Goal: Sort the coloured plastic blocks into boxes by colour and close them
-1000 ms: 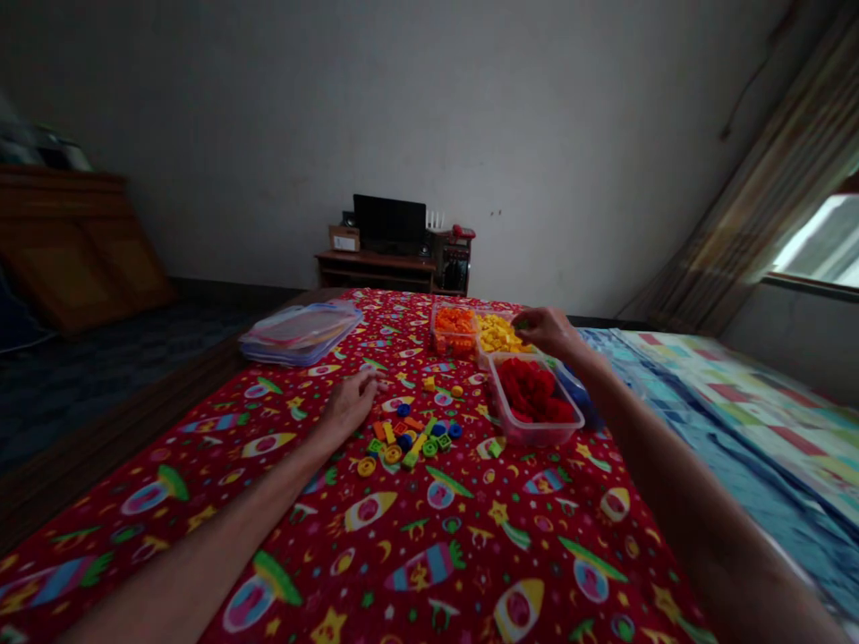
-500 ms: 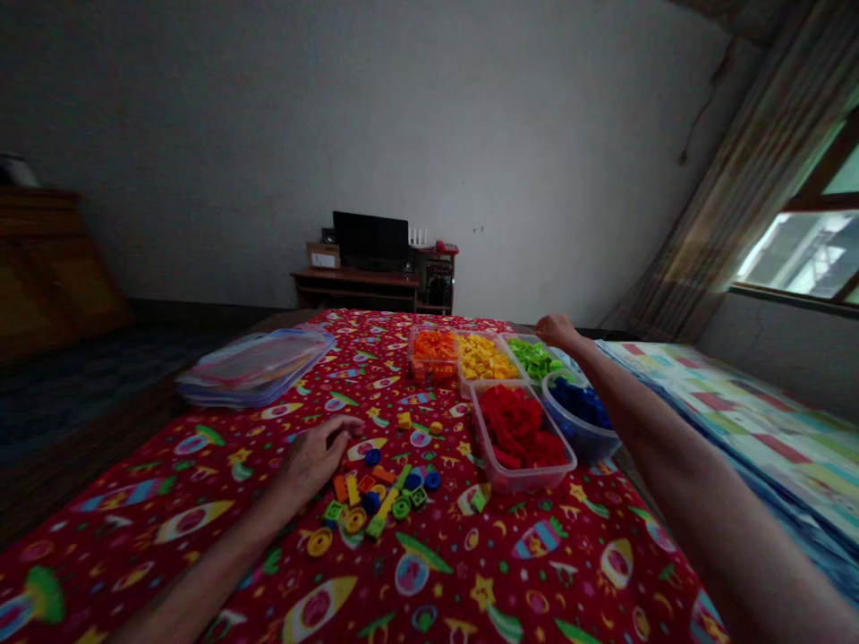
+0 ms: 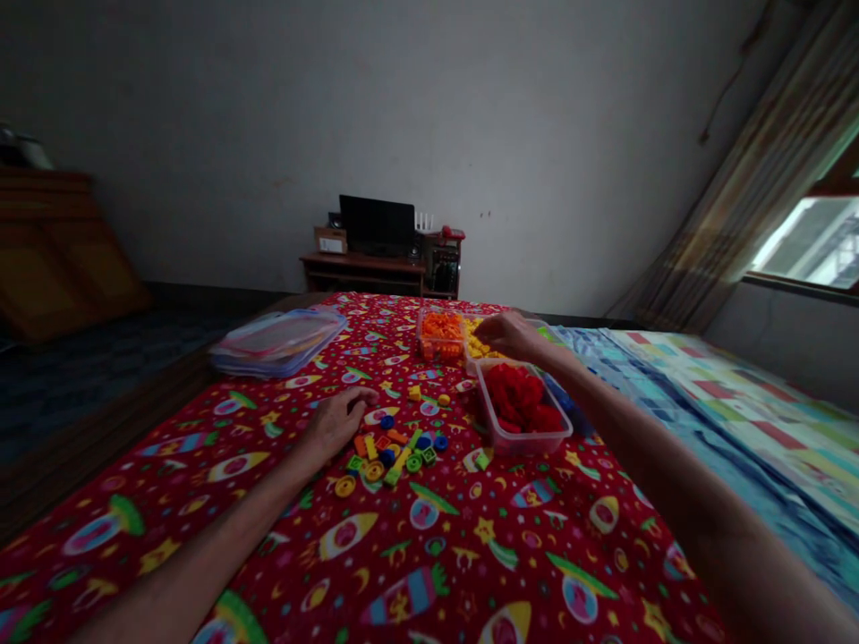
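My left hand (image 3: 341,420) rests on the red patterned cloth with its fingers loosely bent, the thumb apart and nothing held. Just right of it lies a small pile of mixed toy bricks and wheels (image 3: 389,454) in yellow, blue, green and orange. Over the box of yellow bricks (image 3: 480,349) hovers my right hand (image 3: 514,334), its bent fingers together and pointing down; what they hold, if anything, is hidden. Nearer me stands a clear box of red bricks (image 3: 522,398). Behind my right wrist, a few green bricks (image 3: 548,334) and part of the blue bricks (image 3: 567,400) show.
A box of orange bricks (image 3: 441,333) stands left of the yellow one. Two yellow bricks (image 3: 415,393) and a green brick (image 3: 481,461) lie loose on the cloth. Stacked clear lids (image 3: 282,342) are at the far left. A bed (image 3: 711,394) is on the right.
My right hand has moved left from over the green bricks to over the yellow ones. The left hand stays by the pile. The whole view has shifted slightly.
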`<action>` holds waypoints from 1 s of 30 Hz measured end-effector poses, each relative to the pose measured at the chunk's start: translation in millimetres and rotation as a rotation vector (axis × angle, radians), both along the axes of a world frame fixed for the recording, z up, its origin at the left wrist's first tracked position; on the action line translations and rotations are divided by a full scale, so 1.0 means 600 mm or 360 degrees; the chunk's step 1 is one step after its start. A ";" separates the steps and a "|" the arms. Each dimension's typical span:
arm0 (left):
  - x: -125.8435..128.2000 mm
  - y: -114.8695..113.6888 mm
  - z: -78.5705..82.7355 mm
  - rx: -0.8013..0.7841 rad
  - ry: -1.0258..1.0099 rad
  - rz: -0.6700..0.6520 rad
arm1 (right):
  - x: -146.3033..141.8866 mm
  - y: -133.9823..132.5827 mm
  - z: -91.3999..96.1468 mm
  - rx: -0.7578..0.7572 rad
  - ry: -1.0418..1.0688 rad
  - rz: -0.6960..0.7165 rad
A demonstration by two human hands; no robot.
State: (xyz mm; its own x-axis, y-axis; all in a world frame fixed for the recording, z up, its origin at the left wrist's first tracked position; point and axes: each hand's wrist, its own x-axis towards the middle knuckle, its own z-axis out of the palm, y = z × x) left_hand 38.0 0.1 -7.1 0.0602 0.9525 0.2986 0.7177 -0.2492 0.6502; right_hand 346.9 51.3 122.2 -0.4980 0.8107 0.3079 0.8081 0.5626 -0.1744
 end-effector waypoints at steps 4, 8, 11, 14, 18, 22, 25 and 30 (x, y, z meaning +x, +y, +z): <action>0.000 -0.001 -0.003 0.0047 -0.0017 -0.0007 | -0.096 -0.052 -0.055 -0.0160 -0.0132 0.0205; -0.002 -0.001 -0.005 0.0113 0.0006 -0.0084 | -0.165 -0.072 -0.112 -0.0118 -0.0237 0.0230; -0.003 0.000 -0.008 0.0144 0.0046 -0.0110 | -0.187 -0.074 -0.136 -0.0239 -0.0425 0.0271; -0.003 0.003 -0.013 0.0174 0.0041 -0.0140 | -0.182 -0.077 -0.147 -0.0183 -0.0515 0.0115; -0.004 0.009 -0.021 0.0208 0.0051 -0.0162 | -0.156 -0.097 -0.150 -0.0069 -0.0590 -0.0005; -0.005 0.013 -0.026 0.0229 0.0069 -0.0127 | -0.143 -0.126 -0.149 -0.0051 -0.0648 -0.0035; -0.006 0.012 -0.024 0.0231 0.0095 -0.0131 | -0.142 -0.132 -0.148 -0.0094 -0.0588 -0.0054; -0.006 0.008 -0.019 0.0207 0.0141 -0.0156 | -0.127 -0.119 -0.130 -0.0116 -0.0252 -0.0027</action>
